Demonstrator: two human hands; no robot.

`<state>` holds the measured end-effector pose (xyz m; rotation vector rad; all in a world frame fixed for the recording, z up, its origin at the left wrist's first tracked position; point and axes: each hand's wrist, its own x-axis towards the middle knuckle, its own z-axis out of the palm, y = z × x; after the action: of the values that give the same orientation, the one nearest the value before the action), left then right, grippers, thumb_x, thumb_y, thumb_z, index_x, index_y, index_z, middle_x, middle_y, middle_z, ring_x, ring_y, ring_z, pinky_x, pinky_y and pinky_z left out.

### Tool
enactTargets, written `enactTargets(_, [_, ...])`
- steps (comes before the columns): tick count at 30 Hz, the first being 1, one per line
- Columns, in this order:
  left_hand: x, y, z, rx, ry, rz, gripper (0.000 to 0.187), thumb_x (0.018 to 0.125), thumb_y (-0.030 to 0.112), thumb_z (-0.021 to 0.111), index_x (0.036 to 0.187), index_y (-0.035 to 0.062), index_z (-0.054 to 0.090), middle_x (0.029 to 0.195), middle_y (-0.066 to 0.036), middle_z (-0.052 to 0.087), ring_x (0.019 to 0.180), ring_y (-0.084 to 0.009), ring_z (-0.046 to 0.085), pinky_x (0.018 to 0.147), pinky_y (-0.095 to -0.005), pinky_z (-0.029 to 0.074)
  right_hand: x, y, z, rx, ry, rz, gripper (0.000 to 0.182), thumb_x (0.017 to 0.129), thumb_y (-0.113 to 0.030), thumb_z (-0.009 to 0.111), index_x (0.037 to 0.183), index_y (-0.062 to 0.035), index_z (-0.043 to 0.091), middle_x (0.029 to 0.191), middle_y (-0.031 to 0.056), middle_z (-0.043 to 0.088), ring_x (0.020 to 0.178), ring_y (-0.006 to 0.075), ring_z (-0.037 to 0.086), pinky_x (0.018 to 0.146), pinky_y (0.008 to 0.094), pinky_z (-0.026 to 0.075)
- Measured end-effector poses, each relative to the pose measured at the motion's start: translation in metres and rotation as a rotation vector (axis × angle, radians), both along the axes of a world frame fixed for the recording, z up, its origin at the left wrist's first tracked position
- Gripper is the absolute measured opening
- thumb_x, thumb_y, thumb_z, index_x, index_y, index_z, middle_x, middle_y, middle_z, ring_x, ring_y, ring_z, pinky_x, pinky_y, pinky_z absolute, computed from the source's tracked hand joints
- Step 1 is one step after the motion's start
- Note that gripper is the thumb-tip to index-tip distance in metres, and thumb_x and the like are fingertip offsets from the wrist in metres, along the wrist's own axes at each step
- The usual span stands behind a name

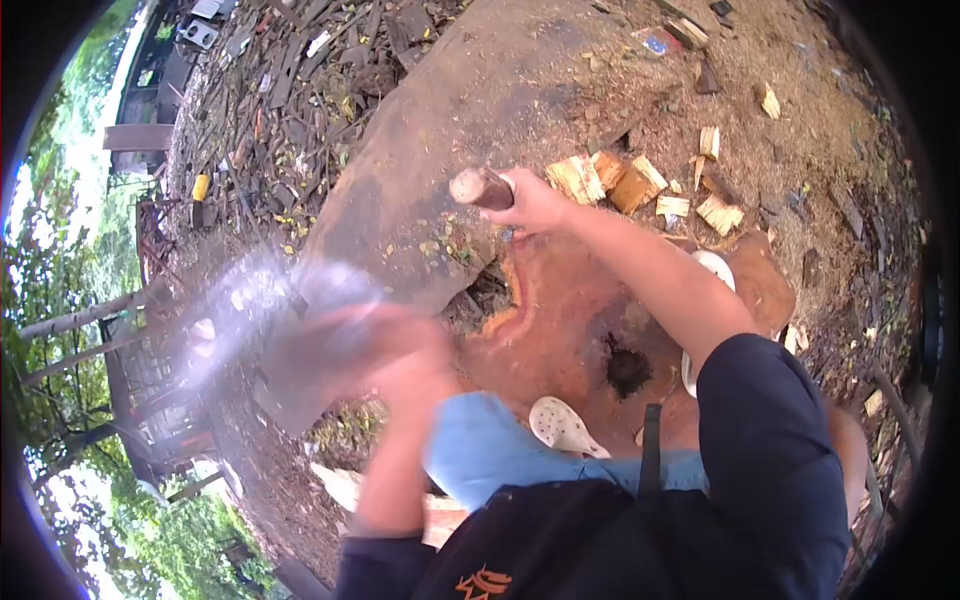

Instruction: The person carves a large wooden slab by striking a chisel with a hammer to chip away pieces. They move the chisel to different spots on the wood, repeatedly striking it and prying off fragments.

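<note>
My right hand is closed round a round wooden stick with a pale cut end and darker sides; its far part is hidden. It is held above the edge of a broad reddish tree stump with a dark hole. On the left side, my left hand is smeared by motion. A shiny, see-through sheet that looks like plastic trails from it, also blurred. The greyish shape by the fingers is too blurred to name.
Split wood pieces lie just beyond the stump. White clogs are on my feet at the stump. Wood scraps and litter cover the ground at the upper left, where a yellow-topped object stands out. Trees and poles line the left.
</note>
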<state>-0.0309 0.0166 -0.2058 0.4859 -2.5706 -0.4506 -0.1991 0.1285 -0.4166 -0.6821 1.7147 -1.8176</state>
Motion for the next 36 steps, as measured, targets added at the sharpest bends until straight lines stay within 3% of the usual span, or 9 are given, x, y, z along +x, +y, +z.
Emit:
enactTargets(2, [0.016, 0.018, -0.057, 0.434, -0.347, -0.159, 0.021, 0.066, 0.018, 0.067, 0.073, -0.0009, 0.060, 0.060, -0.008, 0.058, 0.061, -0.0181, 0.055, 0.057, -0.0348, 0.045, 0.018, -0.001, 0.003, 0.028, -0.039, 0.059, 0.029, 0.072, -0.009, 0.070, 0.098, -0.0012, 0.060, 0.077, 0.0090, 0.064, 0.074, 0.0124, 0.058, 0.072, 0.0318, 0.047])
enactTargets(7, [0.023, -0.016, 0.077, 0.014, -0.433, 0.097, 0.017, 0.069, 0.014, 0.065, 0.080, 0.0014, 0.062, 0.067, -0.007, 0.058, 0.059, -0.0190, 0.055, 0.057, -0.0290, 0.044, 0.020, -0.009, -0.034, 0.093, 0.103, -0.046, 0.031, 0.071, -0.009, 0.070, 0.099, -0.0006, 0.059, 0.083, 0.0088, 0.065, 0.078, 0.0144, 0.059, 0.074, 0.0317, 0.048])
enactTargets(12, [0.007, -0.043, 0.202, 0.573, 0.489, -0.291, 0.008, 0.083, 0.009, 0.053, 0.084, 0.0008, 0.050, 0.069, -0.006, 0.051, 0.065, -0.0139, 0.052, 0.063, -0.0290, 0.045, 0.004, -0.003, -0.038, -0.081, 0.060, -0.102, 0.023, 0.068, -0.011, 0.070, 0.084, 0.0022, 0.060, 0.072, 0.0051, 0.063, 0.067, 0.0110, 0.056, 0.064, 0.0302, 0.047])
enactTargets(15, [0.003, -0.029, 0.174, 0.655, 0.631, -0.385, 0.009, 0.085, 0.008, 0.047, 0.081, 0.0009, 0.050, 0.070, -0.008, 0.052, 0.069, -0.0161, 0.052, 0.071, -0.0296, 0.045, -0.005, -0.004, -0.054, -0.033, -0.003, -0.059, 0.019, 0.067, -0.012, 0.070, 0.072, 0.0012, 0.057, 0.061, -0.0001, 0.056, 0.059, 0.0078, 0.047, 0.059, 0.0288, 0.043])
enactTargets(16, [-0.001, -0.024, 0.139, 0.319, 0.616, -0.214, 0.017, 0.087, 0.013, 0.047, 0.074, 0.0025, 0.052, 0.071, -0.008, 0.054, 0.068, -0.0181, 0.054, 0.074, -0.0305, 0.045, -0.003, -0.005, -0.057, -0.035, 0.011, -0.060, 0.019, 0.067, -0.012, 0.071, 0.073, 0.0008, 0.058, 0.062, -0.0002, 0.057, 0.060, 0.0080, 0.047, 0.059, 0.0287, 0.043])
enactTargets(20, [0.004, 0.022, -0.055, 0.220, -0.267, 0.191, 0.024, 0.068, 0.019, 0.065, 0.079, -0.0019, 0.059, 0.074, -0.015, 0.064, 0.066, -0.0253, 0.061, 0.060, -0.0365, 0.048, -0.005, 0.002, -0.039, -0.027, 0.028, -0.067, 0.021, 0.068, -0.013, 0.072, 0.082, -0.0008, 0.061, 0.069, 0.0005, 0.060, 0.064, 0.0097, 0.051, 0.062, 0.0293, 0.045])
enactTargets(23, [0.016, 0.026, -0.108, 0.599, -0.697, 0.031, 0.023, 0.070, 0.013, 0.063, 0.082, -0.0057, 0.058, 0.065, -0.012, 0.059, 0.059, -0.0159, 0.057, 0.057, -0.0322, 0.047, 0.003, 0.015, -0.089, 0.007, 0.110, -0.216, 0.024, 0.070, -0.011, 0.071, 0.090, -0.0021, 0.062, 0.081, 0.0017, 0.063, 0.073, 0.0112, 0.056, 0.067, 0.0300, 0.046])
enactTargets(28, [0.065, -0.007, -0.125, 0.851, -0.413, 0.207, 0.008, 0.071, 0.003, 0.056, 0.077, 0.0006, 0.052, 0.056, -0.003, 0.051, 0.046, -0.0095, 0.048, 0.043, -0.0240, 0.039, -0.031, 0.075, -0.109, 0.116, -0.348, -0.588, 0.021, 0.075, -0.011, 0.069, 0.092, -0.0035, 0.059, 0.079, 0.0039, 0.061, 0.072, 0.0129, 0.058, 0.064, 0.0290, 0.047])
enactTargets(36, [0.083, -0.043, -0.167, 1.504, -0.306, 0.591, 0.009, 0.074, 0.005, 0.056, 0.078, 0.0042, 0.048, 0.059, -0.004, 0.048, 0.047, -0.0140, 0.048, 0.042, -0.0257, 0.040, -0.106, 0.109, -0.033, -0.011, -0.167, -0.757, 0.018, 0.075, -0.016, 0.073, 0.080, -0.0045, 0.059, 0.071, 0.0030, 0.060, 0.066, 0.0121, 0.057, 0.065, 0.0286, 0.046])
